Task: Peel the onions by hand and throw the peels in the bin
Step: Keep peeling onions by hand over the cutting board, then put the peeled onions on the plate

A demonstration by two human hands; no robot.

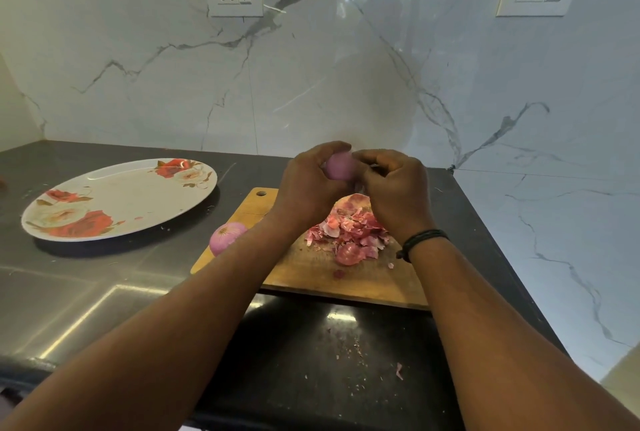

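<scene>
My left hand (308,184) grips a pale purple onion (339,167) above the far end of the wooden cutting board (311,274). My right hand (394,188) is curled against the onion's right side, its fingertips on the onion; what they pinch is hidden. A heap of pink and red onion peels (349,233) lies on the board under my hands. A second peeled onion (227,236) rests at the board's left edge, partly behind my left forearm. No bin is in view.
A white oval plate (117,198) with red flower prints lies on the dark counter (86,292) at the left. Small peel scraps (399,370) are scattered on the counter near me. Marble walls with two sockets close off the back and right.
</scene>
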